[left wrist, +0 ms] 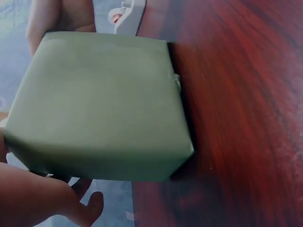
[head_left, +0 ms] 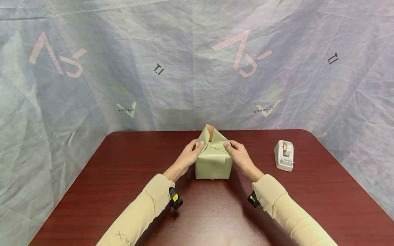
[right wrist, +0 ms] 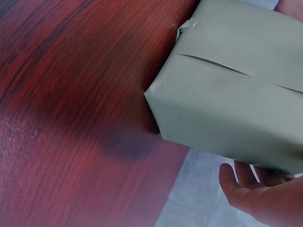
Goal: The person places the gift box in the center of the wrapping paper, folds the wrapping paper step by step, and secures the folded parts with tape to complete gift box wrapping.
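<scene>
A box wrapped in pale green paper stands on the table, its top end toward the far side still showing loose paper. Two folded flaps of wrapping paper rise there to a point, with a tan inner side between them. My left hand pinches the left flap at the box's upper left edge, thumb on top. On the opposite side my right hand pinches the right flap the same way. The right wrist view shows a paper seam along one face, with slits along it.
A white tape dispenser stands on the right part of the dark red wooden table. Behind the table hangs a grey printed cloth. Each wrist wears a black strap device.
</scene>
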`<move>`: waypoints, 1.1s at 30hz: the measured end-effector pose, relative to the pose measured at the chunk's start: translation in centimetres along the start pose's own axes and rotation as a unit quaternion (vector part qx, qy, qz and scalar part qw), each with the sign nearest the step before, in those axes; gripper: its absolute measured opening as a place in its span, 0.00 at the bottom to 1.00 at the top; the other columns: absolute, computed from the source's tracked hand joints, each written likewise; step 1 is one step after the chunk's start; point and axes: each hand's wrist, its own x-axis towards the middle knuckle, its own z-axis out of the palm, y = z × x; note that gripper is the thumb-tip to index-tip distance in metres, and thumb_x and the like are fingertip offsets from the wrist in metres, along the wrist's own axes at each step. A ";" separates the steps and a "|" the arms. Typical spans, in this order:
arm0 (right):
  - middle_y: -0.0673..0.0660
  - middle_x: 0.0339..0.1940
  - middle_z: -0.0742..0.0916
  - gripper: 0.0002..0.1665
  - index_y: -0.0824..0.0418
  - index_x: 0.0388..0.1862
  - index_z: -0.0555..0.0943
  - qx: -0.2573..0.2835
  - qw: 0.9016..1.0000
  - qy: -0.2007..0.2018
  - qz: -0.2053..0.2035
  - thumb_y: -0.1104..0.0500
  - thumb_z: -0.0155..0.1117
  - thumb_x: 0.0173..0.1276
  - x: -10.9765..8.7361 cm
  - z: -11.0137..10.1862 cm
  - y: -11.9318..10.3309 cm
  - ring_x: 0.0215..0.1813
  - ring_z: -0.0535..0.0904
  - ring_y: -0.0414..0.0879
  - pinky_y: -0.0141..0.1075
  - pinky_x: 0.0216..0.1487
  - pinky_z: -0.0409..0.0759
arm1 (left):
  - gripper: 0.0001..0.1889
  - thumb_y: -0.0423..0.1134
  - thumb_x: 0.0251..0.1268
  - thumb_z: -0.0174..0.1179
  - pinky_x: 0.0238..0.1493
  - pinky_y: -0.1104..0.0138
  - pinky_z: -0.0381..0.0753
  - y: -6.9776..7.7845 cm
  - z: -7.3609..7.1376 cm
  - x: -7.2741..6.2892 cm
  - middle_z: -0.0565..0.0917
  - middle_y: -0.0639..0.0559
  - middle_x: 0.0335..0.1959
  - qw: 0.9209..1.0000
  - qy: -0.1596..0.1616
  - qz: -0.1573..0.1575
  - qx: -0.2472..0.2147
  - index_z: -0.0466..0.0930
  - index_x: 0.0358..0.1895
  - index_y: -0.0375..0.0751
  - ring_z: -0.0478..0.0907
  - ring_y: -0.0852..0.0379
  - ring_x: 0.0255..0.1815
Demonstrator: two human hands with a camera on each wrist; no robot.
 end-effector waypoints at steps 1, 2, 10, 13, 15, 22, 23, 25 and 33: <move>0.60 0.43 0.80 0.21 0.66 0.50 0.76 0.001 1.000 -0.001 -0.001 0.51 0.47 0.72 0.0 0.0 0.0 0.37 0.72 0.41 0.31 0.40 0.70 | 0.29 0.57 0.67 0.44 0.54 0.59 0.69 0.1 -0.1 0.0 0.72 0.48 0.55 1.000 -0.003 -0.003 -0.003 0.59 0.67 0.49 0.72 0.54 0.51; 0.59 0.43 0.79 0.21 0.66 0.49 0.76 0.001 1.000 -0.003 -0.001 0.51 0.47 0.72 0.0 0.0 0.0 0.38 0.72 0.41 0.31 0.40 0.70 | 0.28 0.57 0.67 0.45 0.52 0.61 0.70 0.1 -0.1 0.1 0.74 0.48 0.52 1.000 -0.004 -0.006 -0.005 0.61 0.66 0.49 0.73 0.55 0.48; 0.56 0.37 0.78 0.20 0.67 0.47 0.75 -0.003 1.000 -0.008 -0.010 0.51 0.47 0.72 -0.1 0.0 0.0 0.36 0.70 0.42 0.32 0.38 0.68 | 0.21 0.48 0.64 0.54 0.41 0.68 0.73 0.4 -0.4 0.5 0.77 0.49 0.43 1.000 0.005 -0.016 -0.025 0.71 0.58 0.43 0.75 0.60 0.36; 0.55 0.35 0.77 0.20 0.67 0.46 0.76 -0.004 1.000 -0.007 -0.012 0.51 0.47 0.72 -0.2 0.0 0.0 0.35 0.70 0.41 0.32 0.38 0.68 | 0.20 0.47 0.64 0.55 0.41 0.67 0.74 0.4 -0.4 0.7 0.77 0.50 0.43 0.999 0.003 -0.019 -0.030 0.71 0.57 0.45 0.75 0.59 0.37; 0.54 0.33 0.77 0.20 0.67 0.46 0.76 -0.003 1.000 -0.008 -0.012 0.50 0.47 0.72 -0.2 -0.1 -0.1 0.34 0.69 0.42 0.32 0.37 0.68 | 0.19 0.47 0.64 0.56 0.41 0.67 0.74 0.3 -0.6 0.8 0.77 0.50 0.42 0.999 -0.005 -0.020 -0.036 0.72 0.56 0.45 0.76 0.59 0.37; 0.56 0.37 0.78 0.21 0.66 0.48 0.76 -0.003 1.000 -0.012 -0.010 0.50 0.47 0.72 -0.2 -0.2 -0.1 0.35 0.70 0.43 0.33 0.38 0.68 | 0.20 0.45 0.61 0.59 0.45 0.65 0.74 0.4 -0.8 1.4 0.77 0.50 0.45 0.997 -0.022 -0.033 -0.060 0.73 0.55 0.46 0.77 0.58 0.39; 0.56 0.37 0.78 0.21 0.66 0.48 0.76 -0.003 1.000 -0.013 -0.010 0.50 0.47 0.72 -0.2 -0.3 -0.1 0.36 0.70 0.42 0.33 0.38 0.68 | 0.20 0.45 0.60 0.60 0.45 0.65 0.74 0.4 -0.8 1.5 0.78 0.50 0.45 0.997 -0.020 -0.037 -0.061 0.73 0.55 0.46 0.77 0.58 0.39; 0.55 0.36 0.78 0.21 0.66 0.48 0.75 -0.002 1.000 -0.014 -0.009 0.50 0.47 0.72 -0.2 -0.3 -0.1 0.35 0.70 0.42 0.33 0.38 0.68 | 0.20 0.44 0.59 0.61 0.45 0.65 0.74 0.4 -0.8 1.6 0.78 0.51 0.45 0.997 -0.015 -0.045 -0.058 0.74 0.54 0.47 0.77 0.58 0.40; 0.52 0.34 0.78 0.21 0.67 0.48 0.75 0.001 1.000 -0.016 -0.007 0.51 0.48 0.72 -0.2 -0.3 -0.3 0.34 0.70 0.41 0.32 0.37 0.69 | 0.20 0.44 0.55 0.64 0.42 0.66 0.75 0.6 -0.4 1.9 0.79 0.50 0.44 0.998 -0.001 -0.049 -0.047 0.75 0.52 0.47 0.77 0.58 0.39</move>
